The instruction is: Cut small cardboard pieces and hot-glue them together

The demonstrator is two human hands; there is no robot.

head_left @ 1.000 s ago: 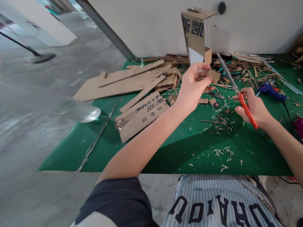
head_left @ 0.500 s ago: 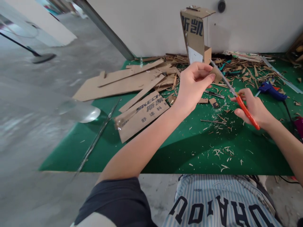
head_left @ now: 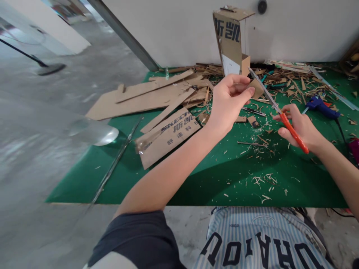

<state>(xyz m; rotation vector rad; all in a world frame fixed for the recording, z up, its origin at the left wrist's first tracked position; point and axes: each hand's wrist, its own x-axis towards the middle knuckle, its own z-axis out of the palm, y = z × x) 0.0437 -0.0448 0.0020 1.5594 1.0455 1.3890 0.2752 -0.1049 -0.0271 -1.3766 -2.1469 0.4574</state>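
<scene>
Between the thumb and fingers of my left hand (head_left: 231,99) is a small piece of cardboard (head_left: 257,89), held up above the table. My right hand (head_left: 300,125) is closed on a pair of scissors (head_left: 291,129) with orange-red handles. The scissor blades point up and to the left, along the right edge of the cardboard piece. Whether the blades touch it I cannot tell. Behind my left hand a tall cardboard structure (head_left: 231,48) with printed characters stands upright.
Cardboard strips and sheets (head_left: 157,95) lie on the left of the green table (head_left: 179,186). A blue glue gun (head_left: 321,106) rests at the right. Many scraps litter the back, and a utility knife (head_left: 254,111) lies below my hands. A white wall (head_left: 182,33) stands behind.
My two hands, the cardboard piece and the scissors have stayed nearly in place. The scissors have shifted only very slightly.
</scene>
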